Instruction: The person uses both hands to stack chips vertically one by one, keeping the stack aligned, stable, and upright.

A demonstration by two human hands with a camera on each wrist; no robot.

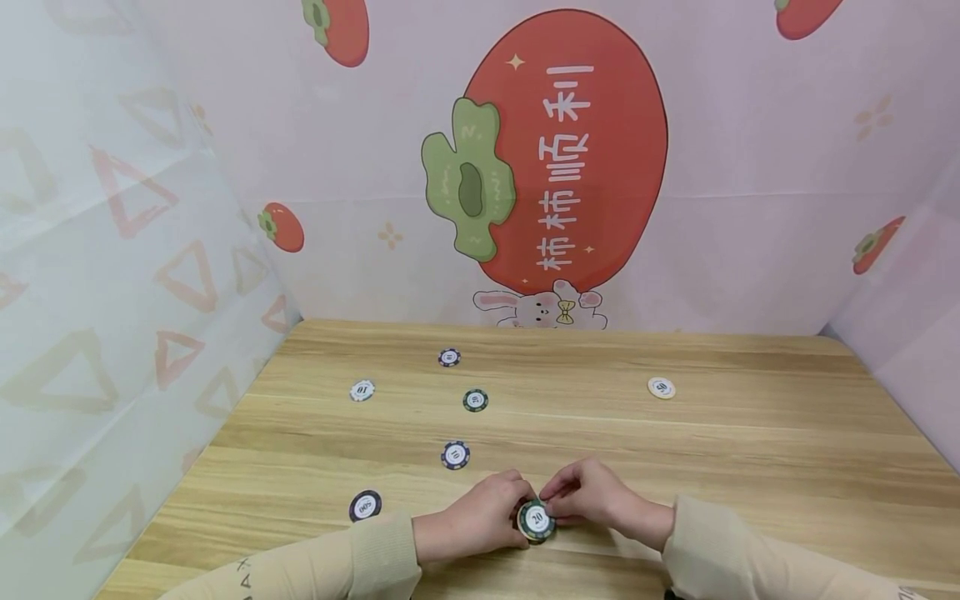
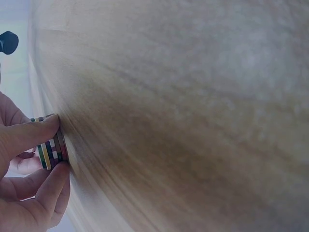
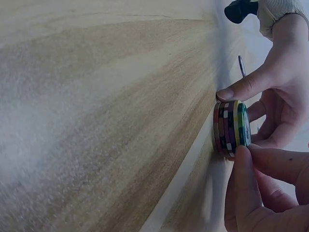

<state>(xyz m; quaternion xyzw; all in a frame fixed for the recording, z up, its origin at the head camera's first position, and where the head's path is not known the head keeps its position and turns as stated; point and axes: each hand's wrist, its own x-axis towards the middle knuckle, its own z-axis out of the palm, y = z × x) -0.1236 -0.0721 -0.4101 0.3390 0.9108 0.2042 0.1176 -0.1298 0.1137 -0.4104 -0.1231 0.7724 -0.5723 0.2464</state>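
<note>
A short stack of poker chips [image 3: 225, 128] stands on the table, with a green chip marked 20 [image 1: 536, 518] on top. My left hand [image 1: 486, 515] grips the stack from the left, thumb on the near side and fingers on the far side. My right hand [image 1: 592, 497] pinches the right edge of the green top chip between thumb and forefinger. Edges of several colours show below it in the right wrist view, among them yellow, purple, black and red. The left wrist view shows the stack [image 2: 52, 151] standing between the fingers.
On the wooden table [image 1: 750, 467] lie single chips: black 500 [image 1: 365, 505], blue 10 [image 1: 455, 455], green [image 1: 476, 400], blue [image 1: 449, 357], white 10 [image 1: 362, 390] and, at the back right, a pale 50 [image 1: 662, 387]. Printed cloths hang behind and beside the table.
</note>
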